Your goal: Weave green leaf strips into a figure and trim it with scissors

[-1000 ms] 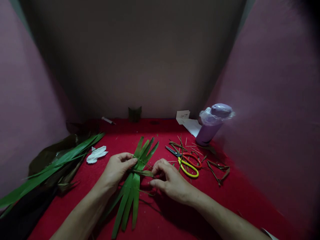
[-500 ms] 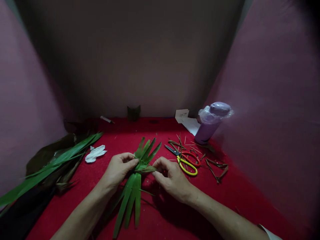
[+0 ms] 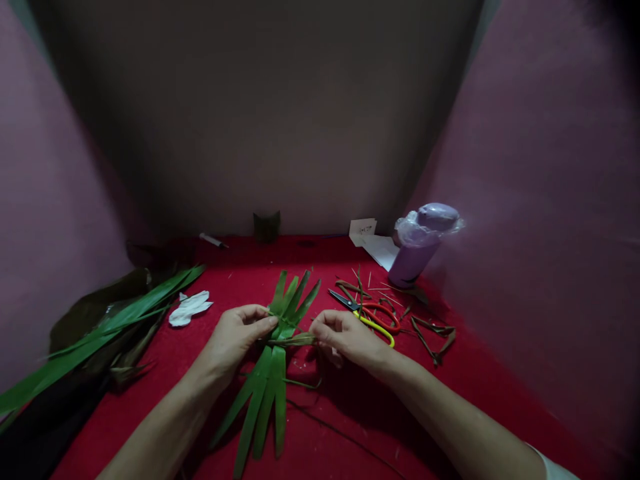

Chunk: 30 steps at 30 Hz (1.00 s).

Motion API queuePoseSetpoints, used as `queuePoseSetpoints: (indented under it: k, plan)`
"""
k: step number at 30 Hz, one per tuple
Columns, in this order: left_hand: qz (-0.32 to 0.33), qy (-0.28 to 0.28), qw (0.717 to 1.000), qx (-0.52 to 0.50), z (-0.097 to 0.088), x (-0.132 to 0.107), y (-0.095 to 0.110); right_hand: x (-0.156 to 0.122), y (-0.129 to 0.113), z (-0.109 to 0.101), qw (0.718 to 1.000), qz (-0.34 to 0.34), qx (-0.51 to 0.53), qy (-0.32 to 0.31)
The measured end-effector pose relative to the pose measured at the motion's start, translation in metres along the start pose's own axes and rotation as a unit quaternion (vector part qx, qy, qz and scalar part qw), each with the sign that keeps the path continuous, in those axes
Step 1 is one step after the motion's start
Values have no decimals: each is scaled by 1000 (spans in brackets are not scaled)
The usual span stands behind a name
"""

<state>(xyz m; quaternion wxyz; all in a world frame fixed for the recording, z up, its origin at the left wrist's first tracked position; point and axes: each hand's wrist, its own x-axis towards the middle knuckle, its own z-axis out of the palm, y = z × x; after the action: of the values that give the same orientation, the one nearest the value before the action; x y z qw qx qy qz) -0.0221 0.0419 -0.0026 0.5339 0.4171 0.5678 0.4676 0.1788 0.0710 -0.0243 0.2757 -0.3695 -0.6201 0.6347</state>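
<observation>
Between my hands is a bundle of green leaf strips [image 3: 270, 400], fanned out at the top and bottom and gathered at a narrow middle. My left hand [image 3: 240, 337] pinches the left side of that middle between thumb and fingers. A dry brownish leaf strip [image 3: 297, 340] crosses the middle, and my right hand [image 3: 345, 337] is closed on its right end. A thin green stem bends out to the right below it. Just beyond my right hand lie scissors [image 3: 377, 319] with one red and one yellow handle loop.
Long green leaves [image 3: 135, 310] lie at the left by a crumpled white tissue [image 3: 190, 308]. A purple cup [image 3: 415, 263] with clear plastic stands at the back right near white papers [image 3: 380, 252]. Dry leaf scraps [image 3: 435, 333] and thin sticks surround the scissors. A syringe [image 3: 213, 240] lies at the back.
My right hand has moved slightly right and its fingers have turned over the dry strip's end. The lower green strips have spread wider. My left hand stays in place.
</observation>
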Motion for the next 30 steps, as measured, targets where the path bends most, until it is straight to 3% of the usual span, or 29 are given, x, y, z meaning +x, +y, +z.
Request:
queuePoseSetpoints:
  k: [3,9,17,22,26,30]
  plan:
    - [-6,-35,999,-30,4,-2,-4,1,3,-1,999,-14,-3,40]
    - [-25,-86,993,-72,15,-8,-14,-4,2,12,998,15,61,17]
    - [23,-41,993,108,6,-5,1,5,9,2,989,40,66,122]
    - [-15,-124,973,194,4,-9,0,6,6,-4,988,27,43,149]
    - [-32,-137,971,194,11,-10,-7,7,3,-6,982,-8,7,187]
    - [-73,-103,979,159,14,-7,-11,2,-6,-9,943,-103,-37,314]
